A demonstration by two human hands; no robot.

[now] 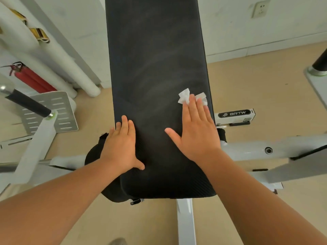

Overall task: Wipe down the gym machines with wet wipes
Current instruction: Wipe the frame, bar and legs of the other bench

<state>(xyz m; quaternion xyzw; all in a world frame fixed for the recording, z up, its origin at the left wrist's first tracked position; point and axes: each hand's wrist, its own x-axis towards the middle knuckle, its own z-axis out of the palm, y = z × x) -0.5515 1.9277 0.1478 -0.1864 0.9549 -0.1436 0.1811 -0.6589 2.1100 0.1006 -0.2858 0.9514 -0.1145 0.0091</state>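
- Head view: the right hand point(196, 133) lies flat on the black pad point(155, 68) of a gym machine, fingers spread and straight. It presses a white wet wipe point(184, 97) against the pad; the wipe sits under the fingertips, bunched, its corners sticking out just beyond them.
- This grip is not a clamp: the fingers are apart and flat, pinning the wipe by pressure only.
- The left hand point(122, 147) rests open on the pad's left edge, level with the right wrist, fingers draped over the side and holding nothing. It looks like a brace.
- The step in hand seems to be wiping the pad's upper face. Faint streaks show on the surface ahead of the wipe, and the long stretch beyond the fingertips appears still to be covered.
- The next move probably calls for sliding the flat hand forward or across with steady pressure, so the loose wipe does not roll out from under the fingers near the pad's right edge.
- Around: the white frame point(247, 151) runs right of the grip, with a BRTW label point(234, 114) just beyond the pad edge. A black-handled bar point(28, 103) and a slotted footplate point(53, 110) stand well to the left, and a red extinguisher point(31, 79) sits farther off by the wall.
- Nothing blocks the pad itself.
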